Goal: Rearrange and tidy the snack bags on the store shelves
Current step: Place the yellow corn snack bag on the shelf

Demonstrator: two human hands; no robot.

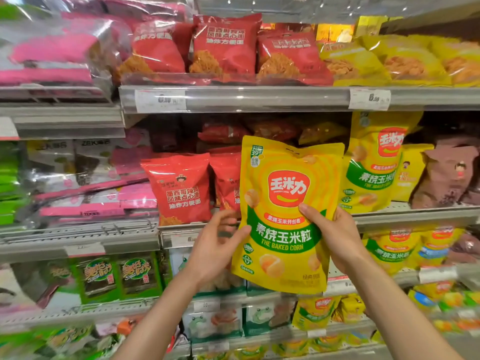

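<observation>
Mid-restock: gripping corn bag (285, 219) with right hand (335, 237), left hand (218, 245) loose at its edge; likely needs setting beside matching bag (374, 165) on shelf (415, 214).

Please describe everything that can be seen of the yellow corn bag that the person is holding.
The yellow corn bag is a glossy, flexible pouch with a red logo, a green band reading THE BAKED CORN and printed corn kernels. It looks sealed and full, upright and slightly tilted, held in front of the middle shelf. The right hand grips its right edge, thumb across the front; the left hand touches its left edge with its thumb, the fingers blurred. A matching bag stands behind on the right.
</observation>
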